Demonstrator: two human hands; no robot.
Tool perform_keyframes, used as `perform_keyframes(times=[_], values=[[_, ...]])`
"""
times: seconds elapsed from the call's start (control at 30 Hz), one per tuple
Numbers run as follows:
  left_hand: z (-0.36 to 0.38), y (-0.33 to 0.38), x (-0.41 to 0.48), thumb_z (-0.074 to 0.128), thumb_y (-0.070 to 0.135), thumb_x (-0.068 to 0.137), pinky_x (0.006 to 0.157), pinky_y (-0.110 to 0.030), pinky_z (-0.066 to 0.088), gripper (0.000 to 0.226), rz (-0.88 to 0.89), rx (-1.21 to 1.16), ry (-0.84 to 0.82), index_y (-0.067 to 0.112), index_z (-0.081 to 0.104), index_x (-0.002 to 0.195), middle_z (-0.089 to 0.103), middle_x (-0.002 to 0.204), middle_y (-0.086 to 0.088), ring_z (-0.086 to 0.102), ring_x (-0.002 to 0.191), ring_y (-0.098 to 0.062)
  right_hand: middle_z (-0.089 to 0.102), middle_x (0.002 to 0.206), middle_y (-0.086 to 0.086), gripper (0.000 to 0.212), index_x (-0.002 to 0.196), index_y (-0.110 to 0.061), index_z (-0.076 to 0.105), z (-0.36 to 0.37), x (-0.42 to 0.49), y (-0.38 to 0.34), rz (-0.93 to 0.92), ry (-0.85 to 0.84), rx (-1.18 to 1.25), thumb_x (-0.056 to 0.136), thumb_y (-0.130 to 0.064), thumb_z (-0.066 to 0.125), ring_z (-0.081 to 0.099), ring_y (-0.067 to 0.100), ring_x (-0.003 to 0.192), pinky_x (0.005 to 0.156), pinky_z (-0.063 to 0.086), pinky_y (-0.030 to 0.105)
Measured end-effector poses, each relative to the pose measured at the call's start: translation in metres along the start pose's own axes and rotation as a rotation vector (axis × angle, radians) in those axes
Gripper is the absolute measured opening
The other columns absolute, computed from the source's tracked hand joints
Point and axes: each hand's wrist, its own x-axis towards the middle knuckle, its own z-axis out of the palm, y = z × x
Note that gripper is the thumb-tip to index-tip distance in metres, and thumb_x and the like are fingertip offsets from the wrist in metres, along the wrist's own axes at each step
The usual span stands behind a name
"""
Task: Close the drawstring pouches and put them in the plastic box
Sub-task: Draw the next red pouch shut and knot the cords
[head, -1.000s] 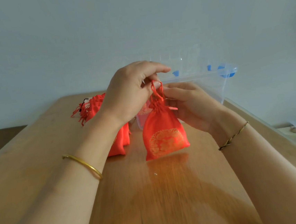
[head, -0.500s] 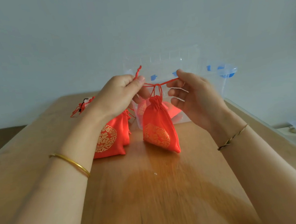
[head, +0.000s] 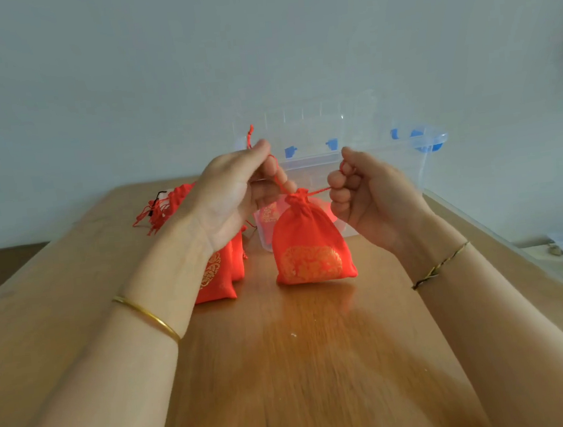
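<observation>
A red drawstring pouch [head: 312,244] with a gold emblem hangs between my hands, its bottom at the wooden table, its neck gathered tight. My left hand [head: 237,193] pinches the left cord, whose knotted end sticks up above my fingers. My right hand [head: 364,195] grips the right cord in curled fingers. Just behind stands the clear plastic box [head: 354,158] with blue latches; a red pouch shows through its front wall. More red pouches [head: 220,271] stand at the left, partly hidden by my left wrist.
The wooden table [head: 295,367] runs from me to the pale wall. A clear lid [head: 473,219] lies along the right edge. A heap of red pouches with loose cords [head: 163,211] sits at the far left.
My hands pulled the two cords apart and the pouch's neck drew shut. The pouch turned so its gold emblem faces me, and it hangs slightly lower than before.
</observation>
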Motion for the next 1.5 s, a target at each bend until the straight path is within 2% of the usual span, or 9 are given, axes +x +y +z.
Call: perform_keyframes(times=[0.13,0.37,0.5,0.63,0.77,0.93,1.3,1.4,1.5], values=[[0.005,0.002,-0.005,0.057,0.015,0.088,0.058,-0.017,0.042,0.011,-0.044,0.255,-0.091,0.009,0.065,0.087,0.061,0.061,0.002,0.057,0.058,-0.006,0.065,0.065,0.002,0.029,0.068,-0.012,0.050,0.007,-0.006,-0.004,-0.140,-0.061,-0.031,0.094,-0.022,0.048,0.049,0.008,0.043,0.045,0.041,0.017],[0.014,0.009,-0.011,0.068,0.015,0.081,0.043,-0.011,0.035,0.011,0.032,0.526,-0.098,0.003,0.067,0.082,0.058,0.049,0.006,0.049,0.042,0.000,0.053,0.082,0.022,0.033,0.065,-0.017,0.065,0.016,-0.012,-0.004,-0.296,-0.086,-0.402,0.093,-0.028,0.052,0.037,0.014,0.043,0.046,0.028,0.026],[0.012,0.008,-0.008,0.065,0.017,0.083,0.050,-0.017,0.036,0.020,0.020,0.475,-0.083,-0.002,0.067,0.087,0.060,0.054,0.003,0.053,0.049,-0.004,0.060,0.074,0.009,0.038,0.083,-0.010,0.055,0.014,-0.012,-0.006,-0.157,-0.099,-0.487,0.097,-0.040,0.037,0.045,0.017,0.042,0.041,0.033,0.023],[0.010,0.006,-0.006,0.060,0.018,0.087,0.053,-0.021,0.033,0.012,0.008,0.423,-0.051,0.012,0.067,0.079,0.061,0.058,0.005,0.057,0.053,-0.005,0.056,0.069,0.014,0.009,0.085,-0.008,0.048,0.015,-0.012,-0.004,-0.150,-0.096,-0.510,0.093,-0.008,0.043,0.049,0.017,0.047,0.043,0.037,0.025],[0.009,0.003,-0.003,0.059,0.017,0.088,0.050,-0.020,0.031,0.013,-0.007,0.407,0.069,0.014,0.067,0.078,0.065,0.056,0.006,0.060,0.050,-0.003,0.057,0.064,0.011,0.020,0.082,-0.010,0.044,0.012,-0.012,-0.002,-0.207,-0.075,-0.516,0.081,0.009,0.051,0.052,0.013,0.047,0.050,0.040,0.028],[0.009,0.000,-0.001,0.062,0.014,0.086,0.042,-0.016,0.030,0.015,0.004,0.367,0.167,0.013,0.062,0.071,0.062,0.047,0.006,0.058,0.043,-0.002,0.051,0.070,0.007,0.025,0.074,-0.016,0.052,0.016,-0.010,0.006,-0.430,-0.107,-0.795,0.074,-0.002,0.073,0.045,0.007,0.057,0.053,0.038,0.015],[0.009,0.000,0.000,0.061,0.008,0.087,0.043,-0.016,0.034,0.017,0.013,0.318,0.206,0.011,0.057,0.071,0.061,0.051,0.002,0.060,0.044,-0.003,0.044,0.064,-0.014,0.005,0.077,-0.013,0.068,0.019,-0.010,0.012,-0.696,-0.008,-1.177,0.075,-0.008,0.067,0.046,-0.005,0.059,0.057,0.034,0.011],[0.007,0.008,-0.001,0.061,-0.003,0.082,0.049,-0.017,0.037,0.018,-0.042,0.235,0.159,0.013,0.052,0.082,0.059,0.067,-0.003,0.060,0.056,-0.009,0.053,0.061,-0.008,0.007,0.074,-0.011,0.068,0.017,-0.008,0.011,-0.545,-0.011,-1.074,0.080,-0.009,0.064,0.046,0.000,0.054,0.055,0.035,0.014],[0.004,0.009,-0.001,0.063,-0.012,0.075,0.055,-0.019,0.046,0.034,-0.009,0.266,0.143,0.011,0.050,0.095,0.056,0.079,-0.004,0.057,0.071,-0.016,0.046,0.053,-0.003,0.012,0.073,-0.005,0.063,0.012,-0.006,0.008,-0.221,-0.064,-0.662,0.084,-0.007,0.061,0.036,0.005,0.045,0.044,0.028,0.016]])
